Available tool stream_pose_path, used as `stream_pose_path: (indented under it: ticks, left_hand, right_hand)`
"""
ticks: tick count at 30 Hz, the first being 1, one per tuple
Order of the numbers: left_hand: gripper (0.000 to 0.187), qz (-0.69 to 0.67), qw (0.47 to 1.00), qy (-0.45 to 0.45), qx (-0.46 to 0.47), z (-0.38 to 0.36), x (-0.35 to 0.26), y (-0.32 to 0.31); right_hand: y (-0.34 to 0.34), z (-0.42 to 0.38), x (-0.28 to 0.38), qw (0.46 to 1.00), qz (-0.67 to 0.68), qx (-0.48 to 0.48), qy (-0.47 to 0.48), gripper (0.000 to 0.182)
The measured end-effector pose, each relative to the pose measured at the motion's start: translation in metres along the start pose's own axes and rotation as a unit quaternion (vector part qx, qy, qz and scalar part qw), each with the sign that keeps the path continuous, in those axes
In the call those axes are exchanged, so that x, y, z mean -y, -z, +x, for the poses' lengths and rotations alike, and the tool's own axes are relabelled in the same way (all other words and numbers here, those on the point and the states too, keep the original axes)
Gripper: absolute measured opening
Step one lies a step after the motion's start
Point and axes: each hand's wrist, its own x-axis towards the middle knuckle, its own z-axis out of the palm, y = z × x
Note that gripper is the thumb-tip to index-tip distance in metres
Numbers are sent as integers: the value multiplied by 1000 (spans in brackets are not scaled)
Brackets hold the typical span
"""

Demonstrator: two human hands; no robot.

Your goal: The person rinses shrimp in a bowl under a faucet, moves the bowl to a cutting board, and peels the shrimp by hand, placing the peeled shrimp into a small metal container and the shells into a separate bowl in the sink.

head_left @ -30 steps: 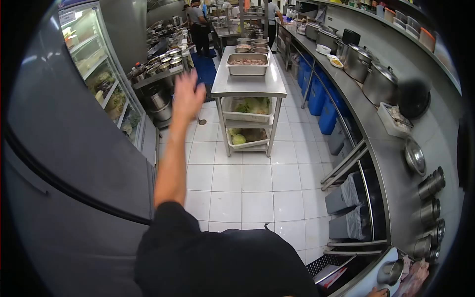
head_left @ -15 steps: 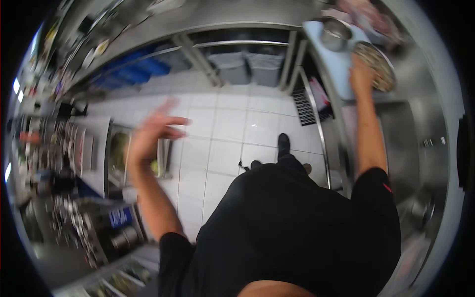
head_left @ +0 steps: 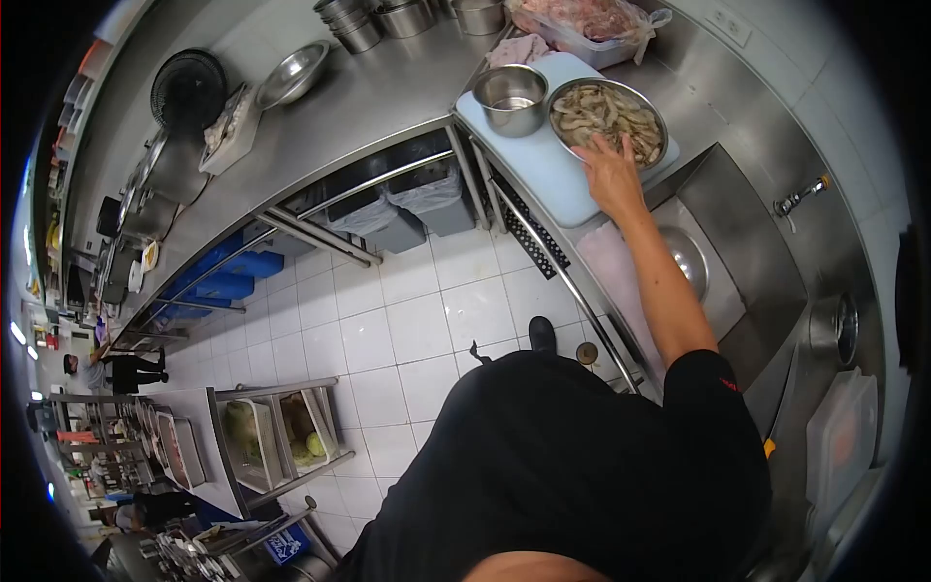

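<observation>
My right hand [head_left: 613,179] reaches over the near rim of a round steel bowl [head_left: 663,136]. Its fingers are spread, and the tips touch or hover just over the grey-brown raw shrimp [head_left: 603,105] heaped inside. I cannot make out anything held in them. The bowl sits partly on a light blue cutting board [head_left: 543,175]. To its left on the same board stands a steel pot [head_left: 514,118], with no contents that I can make out. My left hand is out of view.
A steel sink [head_left: 766,228] with a metal bowl [head_left: 685,257] lies nearer me, below a tap [head_left: 805,196]. Behind the board are bagged raw meat [head_left: 582,21] and a pink cloth [head_left: 519,50]. Lined bins [head_left: 393,228] stand under the counter. A person [head_left: 126,373] is far left.
My view has turned right toward the sink counter. My left hand, blurred and raised over the floor before, has left the view. My right hand remains at the shrimp bowl.
</observation>
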Motion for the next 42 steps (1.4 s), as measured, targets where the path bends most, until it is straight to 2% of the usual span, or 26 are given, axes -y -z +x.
stream_pose_path:
  ticks: [2,3,5,7,9,10,12,13,16,20,21,24,27,30,33,36,39,42]
  left_hand:
    - [49,98,994,-52,0,15,11,-3]
    - [48,189,975,-116,3,28,14,-4]
    - [46,355,895,-270,-8,47,4,-1]
    - [45,400,847,-348,-39,52,-35,-1]
    - [50,172,960,-219,-44,42,-125,-19]
    - [53,45,983,-162,-68,9,-196,-38]
    - [53,111,925,-347,-106,18,-269,-58]
    - [54,39,951,-301,-54,-26,-321,-83]
    - [56,41,922,-385,33,-76,-415,-134]
    - [47,83,865,-474,142,-123,-487,-184]
    - [45,112,850,-495,144,-128,-501,-192]
    - [41,195,796,-554,143,-152,-527,-212]
    - [39,216,745,-614,146,-162,-542,-221]
    - [38,244,721,-634,133,-157,-553,-226]
    - [46,265,691,-661,123,-149,-559,-230]
    - [55,299,670,-666,132,-146,-554,-235]
    - [57,324,633,-692,124,-146,-553,-246]
    - [56,351,597,-717,80,-147,-558,-257]
  right_hand:
    - [6,-1,-10,999,41,-7,13,25]
    - [9,4,-18,997,78,-15,15,23]
    - [11,24,-34,987,154,-34,20,19]
    - [10,49,-45,995,104,7,-7,19]
    - [4,68,-51,997,35,65,-19,20]
    - [1,77,-52,995,-11,101,-18,21]
    - [-1,85,-49,986,-58,153,-9,21]
    - [3,88,-46,984,-61,166,-1,22]
    - [3,93,-47,979,-82,183,34,20]
    - [-1,86,-57,984,-70,142,79,13]
    - [-1,86,-61,988,-42,133,62,13]
    - [19,82,-62,996,9,90,12,14]
    - [31,78,-72,990,105,89,-22,16]
    - [54,72,-56,938,239,96,-230,20]
    - [54,56,-55,921,263,62,-282,24]
    - [44,41,-58,977,75,55,-194,27]
    - [29,33,-70,981,-31,116,-154,32]
    - [31,33,-59,978,-95,131,-132,26]
